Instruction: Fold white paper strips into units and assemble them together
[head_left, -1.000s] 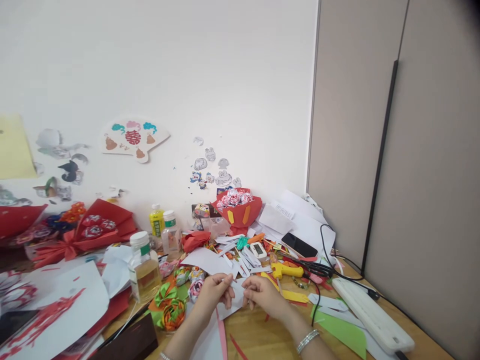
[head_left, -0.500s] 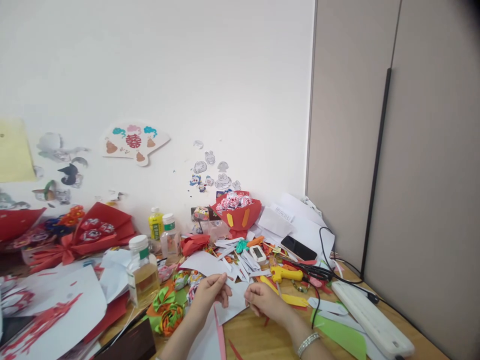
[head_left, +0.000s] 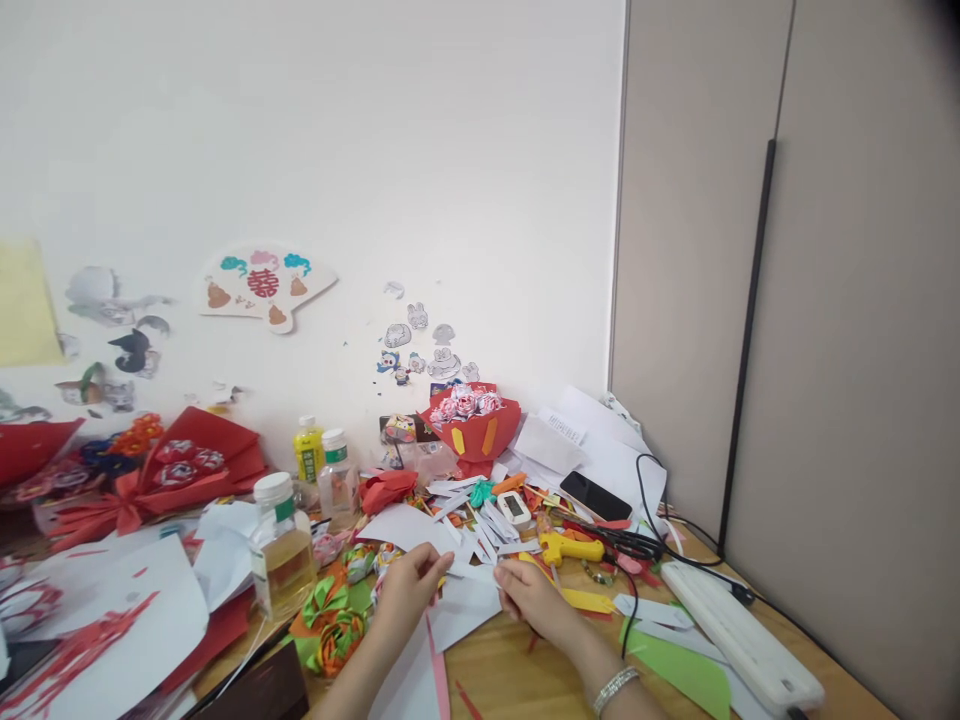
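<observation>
1 wht paper strip (head_left: 474, 572) in closed fingers of L hand (head_left: 411, 592) & R hand (head_left: 534, 598), 1 glue gun (head_left: 573, 547) nearby

Matt paper strip (head_left: 474, 572), smooth wooden tabletop (head_left: 495, 670), glossy phone (head_left: 596, 495), plastic glue gun (head_left: 574, 547), shiny metallic-looking bracelet (head_left: 615, 689)

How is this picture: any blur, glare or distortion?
Head view: soft light, no strong glare on the wall; head view: upper right corner dark; head view: black strip on the grey cabinet leans, perhaps lens distortion; head view: fine detail at the left hand and right hand looks soft.
</observation>
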